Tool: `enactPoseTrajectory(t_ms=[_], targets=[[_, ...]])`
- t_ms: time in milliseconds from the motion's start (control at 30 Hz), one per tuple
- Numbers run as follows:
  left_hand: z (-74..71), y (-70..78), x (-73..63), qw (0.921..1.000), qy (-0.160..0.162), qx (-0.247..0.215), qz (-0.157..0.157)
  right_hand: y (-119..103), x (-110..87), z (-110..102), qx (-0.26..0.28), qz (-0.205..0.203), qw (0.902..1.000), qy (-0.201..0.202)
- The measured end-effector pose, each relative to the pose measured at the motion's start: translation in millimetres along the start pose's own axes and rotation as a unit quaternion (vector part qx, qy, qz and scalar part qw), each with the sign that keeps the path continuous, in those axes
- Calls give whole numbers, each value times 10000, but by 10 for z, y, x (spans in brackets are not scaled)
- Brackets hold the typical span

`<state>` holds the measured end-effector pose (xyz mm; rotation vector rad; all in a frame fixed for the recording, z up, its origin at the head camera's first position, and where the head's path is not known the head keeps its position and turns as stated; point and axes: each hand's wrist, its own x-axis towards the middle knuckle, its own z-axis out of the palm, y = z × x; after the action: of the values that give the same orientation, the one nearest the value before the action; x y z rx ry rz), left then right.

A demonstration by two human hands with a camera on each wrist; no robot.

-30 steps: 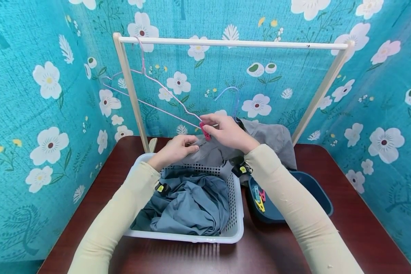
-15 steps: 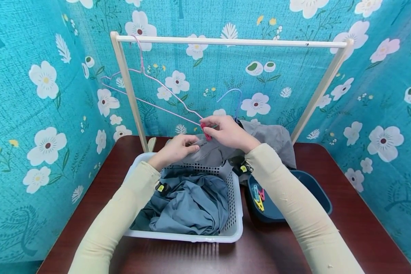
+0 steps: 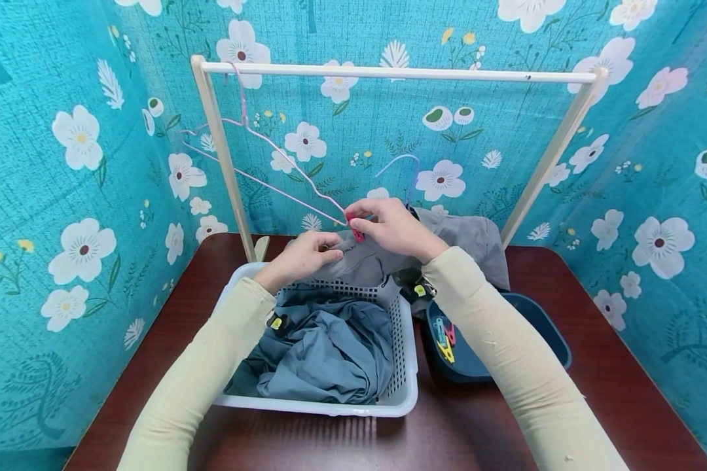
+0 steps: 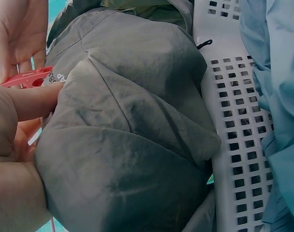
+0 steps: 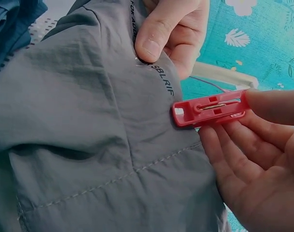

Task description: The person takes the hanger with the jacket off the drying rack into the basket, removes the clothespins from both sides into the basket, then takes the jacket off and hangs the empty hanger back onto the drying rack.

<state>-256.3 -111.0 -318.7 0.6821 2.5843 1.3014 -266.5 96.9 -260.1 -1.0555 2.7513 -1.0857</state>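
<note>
My right hand [image 3: 389, 226] pinches a red clothespin [image 5: 212, 109] by its handle end, with its other end over the edge of a grey garment [image 5: 89, 106]. My left hand [image 3: 306, 256] grips the same garment's edge between thumb and fingers, left of the clothespin, beside dark printed lettering. A pink wire hanger [image 3: 283, 152] hooks over the rack's rail, and its lower right corner reaches the clothespin. Behind my right hand, more grey cloth [image 3: 468, 239] lies bunched with a blue hanger hook [image 3: 414, 171] standing out of it.
A white perforated basket [image 3: 409, 353] holds a blue-grey garment [image 3: 330, 350] below my hands. To its right, a dark blue bin [image 3: 542, 327] contains several clothespins [image 3: 444, 343]. The wooden rack [image 3: 389, 70] stands at the back of the dark red table [image 3: 306, 441].
The pink hanger's right corner has shifted slightly at the clothespin. Both hands keep their places on the cloth and clothespin; the view has moved a little.
</note>
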Motion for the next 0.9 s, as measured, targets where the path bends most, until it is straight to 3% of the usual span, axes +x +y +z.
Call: enactPoseTrajectory(t_ms=[300,567,700,900], targets=[[-17,-5,-10,10000,16,-21,74,-11,2,-5,134,-42,9996,246],[-27,-43,-11,9999,25,-157,13,-47,-63,-11,886,88,9950,456],[-60,-62,-11,9995,68,-306,8,-94,-129,-39,1205,31,9925,183],[-79,-31,-28,9992,250,-308,-64,-92,-264,-55,1280,-171,9899,-587]])
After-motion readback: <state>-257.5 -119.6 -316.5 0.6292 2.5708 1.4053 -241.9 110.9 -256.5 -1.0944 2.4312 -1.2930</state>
